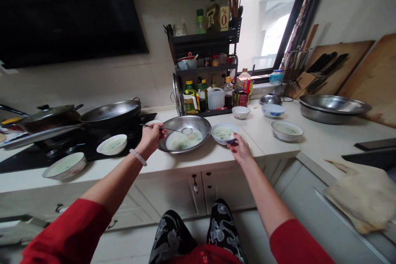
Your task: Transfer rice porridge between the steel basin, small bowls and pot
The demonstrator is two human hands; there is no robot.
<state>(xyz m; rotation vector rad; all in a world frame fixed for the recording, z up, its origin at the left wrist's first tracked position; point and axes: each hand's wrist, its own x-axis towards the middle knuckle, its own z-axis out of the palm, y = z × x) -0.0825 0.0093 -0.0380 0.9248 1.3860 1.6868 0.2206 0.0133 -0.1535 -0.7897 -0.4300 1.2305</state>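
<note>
My left hand is closed on the handle of a metal ladle, whose scoop hangs over a wide steel basin of pale soup. My right hand grips the near rim of a small blue-and-white bowl filled with the same soup, just right of the basin. Both rest on the white counter.
Two filled white bowls sit by the stove with a dark wok. More bowls, a large steel basin, a bottle rack and cutting boards stand behind and right.
</note>
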